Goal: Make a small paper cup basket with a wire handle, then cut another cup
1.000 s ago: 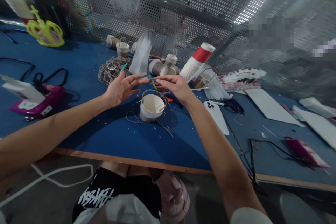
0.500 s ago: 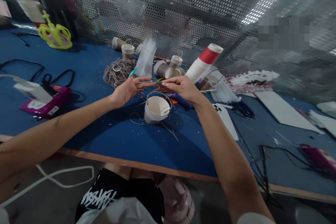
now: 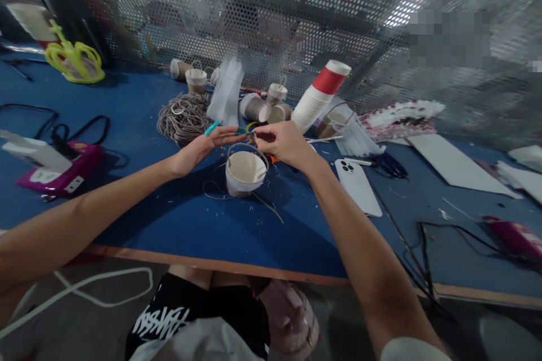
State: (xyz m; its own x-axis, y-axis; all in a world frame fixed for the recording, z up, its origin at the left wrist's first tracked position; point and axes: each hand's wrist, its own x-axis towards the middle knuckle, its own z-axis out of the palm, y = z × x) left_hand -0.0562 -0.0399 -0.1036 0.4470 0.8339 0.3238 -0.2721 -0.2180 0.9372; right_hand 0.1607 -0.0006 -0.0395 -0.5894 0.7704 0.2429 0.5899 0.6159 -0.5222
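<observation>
My left hand reaches over the blue table with its fingers stretched together to the right. A slim teal object sticks out beside its thumb side and seems held there; its kind is unclear. Close against those fingertips, my right hand is pinched closed. Whatever lies in that pinch is too small to make out. Just below both hands stands a small white paper-cup basket with a cord-like loop handle. Loose cord ends trail from it onto the table.
Behind my hands lie a bundle of grey-brown cord, clear plastic strips, cord spools and a leaning stack of paper cups. A white phone lies right. Left are a purple power strip and a yellow crown.
My right hand has drawn back slightly and its fingers have curled into a tighter pinch. The teal object has come lower with my left hand. The whole view has shifted a little.
</observation>
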